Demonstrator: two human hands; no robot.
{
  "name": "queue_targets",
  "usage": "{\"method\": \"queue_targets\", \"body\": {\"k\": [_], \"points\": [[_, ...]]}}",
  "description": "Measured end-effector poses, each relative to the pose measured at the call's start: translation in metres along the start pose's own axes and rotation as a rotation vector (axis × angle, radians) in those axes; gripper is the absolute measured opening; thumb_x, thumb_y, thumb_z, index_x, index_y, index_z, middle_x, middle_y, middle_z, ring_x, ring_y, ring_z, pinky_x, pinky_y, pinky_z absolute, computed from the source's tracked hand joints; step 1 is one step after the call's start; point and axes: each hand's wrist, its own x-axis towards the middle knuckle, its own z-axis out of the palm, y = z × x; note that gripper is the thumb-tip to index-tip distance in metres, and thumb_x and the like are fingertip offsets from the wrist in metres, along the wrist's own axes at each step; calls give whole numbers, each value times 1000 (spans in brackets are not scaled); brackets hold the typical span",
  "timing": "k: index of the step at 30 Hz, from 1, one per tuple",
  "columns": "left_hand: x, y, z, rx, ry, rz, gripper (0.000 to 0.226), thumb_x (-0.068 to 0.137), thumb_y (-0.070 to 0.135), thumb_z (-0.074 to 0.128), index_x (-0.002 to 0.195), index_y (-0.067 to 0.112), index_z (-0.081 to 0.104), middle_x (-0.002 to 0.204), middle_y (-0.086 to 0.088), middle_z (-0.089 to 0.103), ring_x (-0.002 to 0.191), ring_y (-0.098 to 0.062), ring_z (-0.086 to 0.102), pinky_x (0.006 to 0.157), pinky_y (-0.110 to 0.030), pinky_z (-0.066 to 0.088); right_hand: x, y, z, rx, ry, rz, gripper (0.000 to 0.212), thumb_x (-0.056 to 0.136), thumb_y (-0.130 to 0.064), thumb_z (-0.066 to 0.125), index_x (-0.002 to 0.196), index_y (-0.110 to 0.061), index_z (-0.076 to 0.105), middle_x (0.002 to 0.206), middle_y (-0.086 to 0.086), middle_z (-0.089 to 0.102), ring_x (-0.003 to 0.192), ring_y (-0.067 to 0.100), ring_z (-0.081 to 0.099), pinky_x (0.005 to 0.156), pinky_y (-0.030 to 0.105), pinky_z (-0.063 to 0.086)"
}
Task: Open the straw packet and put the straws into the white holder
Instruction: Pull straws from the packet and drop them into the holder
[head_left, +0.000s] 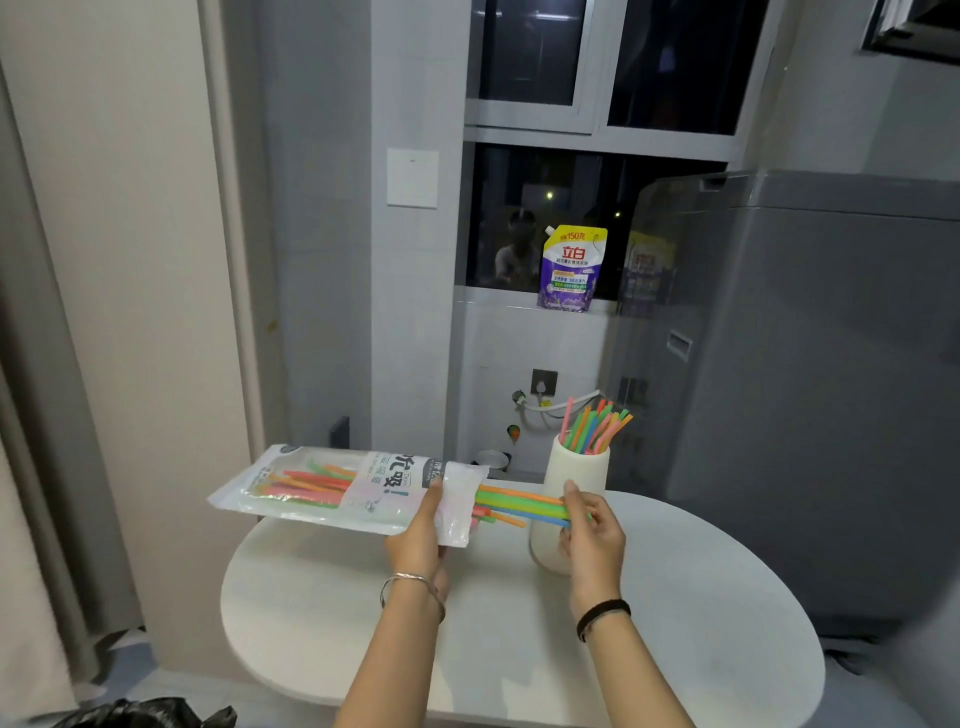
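My left hand (422, 540) grips the open end of a clear straw packet (332, 488), held level above the table, with coloured straws still inside. Several straws (519, 504), green, orange and blue, stick out of its right end. My right hand (592, 535) pinches their tips. Just behind my right hand the white holder (574, 470) stands upright on the table. A bunch of coloured straws (597, 426) leans to the right inside it.
The round white table (675, 649) ends close on the left and front. A grey washing machine (805, 389) stands to the right. A purple detergent pouch (571, 270) sits on the window sill. A black bag (145, 714) lies on the floor at lower left.
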Motion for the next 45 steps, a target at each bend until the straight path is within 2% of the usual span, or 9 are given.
{"method": "queue_targets", "body": {"k": [5,9,12,15,21,27,34,41,45], "points": [[-9,-9,10,-21,-32,-51,50,85,10,70,132,2,55,131,-15,62,117,-32,61,100,-53,49,-15,5,15,190,-253,170,8,85,-19,65,81,-13,61,47,-4,42,38,6,32,38,17,27],[-14,-11,13,-54,-59,-61,49,87,14,68,132,4,55,126,-14,64,97,-27,63,60,-29,62,-12,-3,14,142,-115,114,21,89,-23,60,73,-10,58,44,-3,33,35,6,29,36,17,24],[-12,-8,13,-98,-74,-63,48,90,16,63,135,2,53,116,-14,62,75,-22,62,48,-22,57,-5,-10,6,128,76,28,26,89,-24,59,66,-13,59,46,-5,41,41,9,37,43,20,31],[-11,-10,13,-134,-83,-101,48,93,14,60,137,-1,51,118,-13,59,72,-18,61,47,-20,55,-3,-13,3,127,141,-27,25,88,-27,62,65,-17,61,55,-2,50,48,12,40,48,23,32],[-20,-21,24,-98,-122,-118,47,90,10,62,136,4,51,133,-17,60,99,-25,62,51,-25,58,-9,-7,13,29,-117,34,17,88,-21,62,71,-15,61,52,0,45,44,6,40,40,15,34],[-10,-18,20,-159,-118,-130,48,93,10,58,140,1,48,127,-17,58,95,-28,58,47,-21,56,7,-20,-6,125,98,-74,26,89,-13,55,64,-19,55,57,-1,46,44,10,38,35,14,30],[-11,-23,27,-128,-148,-155,48,91,8,61,137,0,50,138,-21,56,97,-27,60,49,-25,58,9,-18,-2,-61,-90,-122,26,91,-26,57,66,-16,60,51,-2,48,44,7,44,39,12,36],[4,-24,27,-102,-149,-173,48,94,13,57,138,-5,47,140,-28,51,106,-33,55,51,-21,57,58,-73,-22,-121,77,-365,34,91,-25,53,58,-18,52,54,-1,50,49,9,48,51,23,40],[12,-23,27,-125,-149,-169,47,94,13,57,136,-6,49,122,-23,59,75,-26,64,48,-19,56,85,-109,-22,-224,56,-497,34,93,-23,50,63,-7,57,50,-2,52,42,-1,50,43,10,39]]}}
